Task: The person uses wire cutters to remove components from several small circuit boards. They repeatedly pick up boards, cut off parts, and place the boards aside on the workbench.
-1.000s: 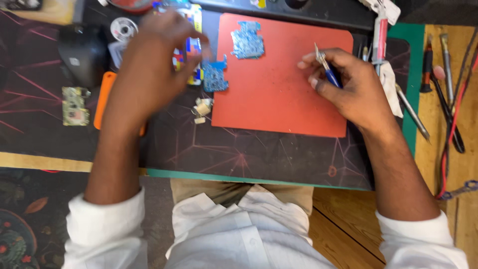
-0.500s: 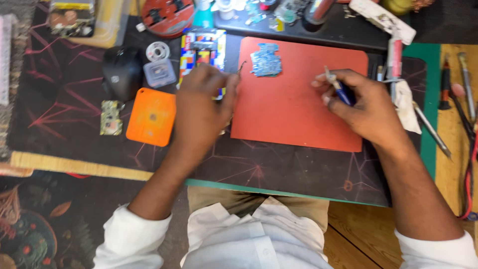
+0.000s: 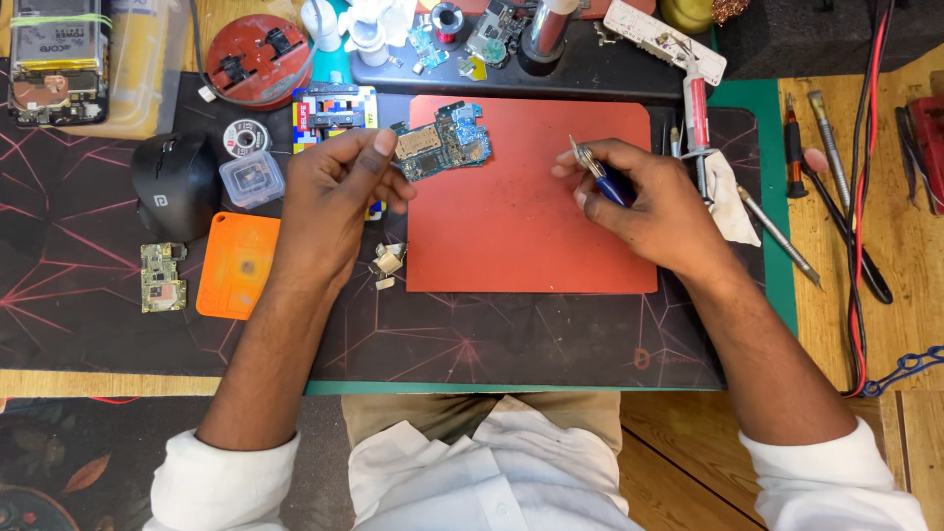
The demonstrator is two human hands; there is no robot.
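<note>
At the far left of the bench [image 3: 914,236], at about ten o'clock, a phone body [image 3: 44,59] bound with yellow bands lies on a clear yellowish packet [image 3: 133,69]; its printed label is left unread. Below it sit a black mouse [image 3: 177,182], a small green board [image 3: 162,277] at nine o'clock and an orange square pad [image 3: 236,265]. Further right are a round red holder [image 3: 258,61], a solder reel [image 3: 244,138], a small clear box [image 3: 251,179] and a multicoloured blocky fixture [image 3: 334,110]. The left hand [image 3: 329,202] pinches the blue circuit board [image 3: 441,143] by its left edge, thumb and forefinger closed on it, so the board hangs tilted over the upper left corner of the red mat [image 3: 531,236]; small metal shields [image 3: 385,264] lie just beside the mat's left edge. The right hand [image 3: 654,206], at two o'clock of the mat's centre, has its fingers closed round blue-handled tweezers [image 3: 595,169], tips pointing toward the board but well apart from it. The step in hand looks like inspecting or picking at the board (a judgement only); closing the gap would call for a steady board and fine tip placement. Right again lie a syringe tube [image 3: 696,113], a white cloth [image 3: 730,197] and screwdrivers [image 3: 826,147].
</note>
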